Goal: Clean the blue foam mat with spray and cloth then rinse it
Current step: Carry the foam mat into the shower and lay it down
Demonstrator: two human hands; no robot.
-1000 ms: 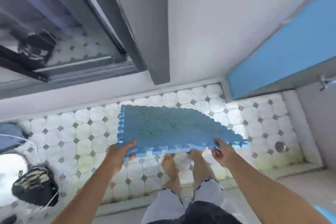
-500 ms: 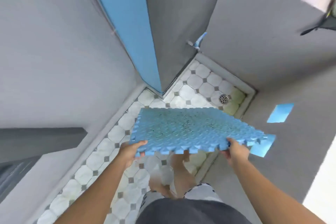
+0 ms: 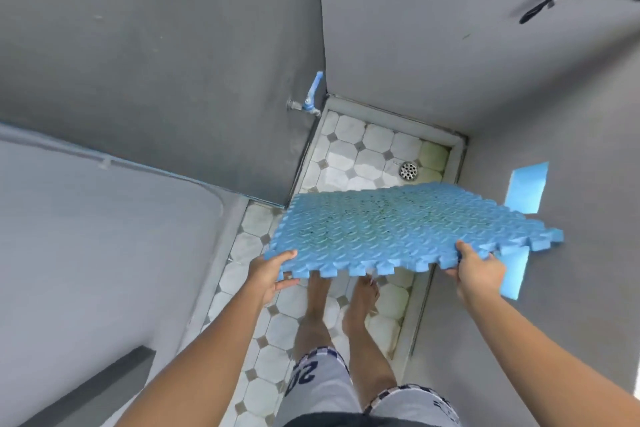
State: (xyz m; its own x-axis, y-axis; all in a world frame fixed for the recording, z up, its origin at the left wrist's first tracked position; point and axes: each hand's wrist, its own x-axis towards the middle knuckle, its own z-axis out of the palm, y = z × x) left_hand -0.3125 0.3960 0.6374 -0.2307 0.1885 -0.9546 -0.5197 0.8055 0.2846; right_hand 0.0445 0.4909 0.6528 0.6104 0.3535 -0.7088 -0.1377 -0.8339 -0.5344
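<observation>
The blue foam mat [image 3: 398, 229], a puzzle-edged tile with dark specks on its embossed top, is held flat in the air above the tiled floor. My left hand [image 3: 268, 272] grips its near left corner, thumb on top and fingers underneath. My right hand [image 3: 479, 269] grips the near edge toward the right in the same way. No spray bottle or cloth is in view.
A blue-handled tap [image 3: 310, 99] juts from the grey wall at the far corner. A round floor drain [image 3: 408, 170] sits in the white tiled floor [image 3: 356, 146] beyond the mat. My bare feet [image 3: 341, 302] stand under the mat. Grey walls close in on both sides.
My view has swung right from the window side toward the tap corner. The mat, still held in both hands, has come along and now hangs nearer the drain.
</observation>
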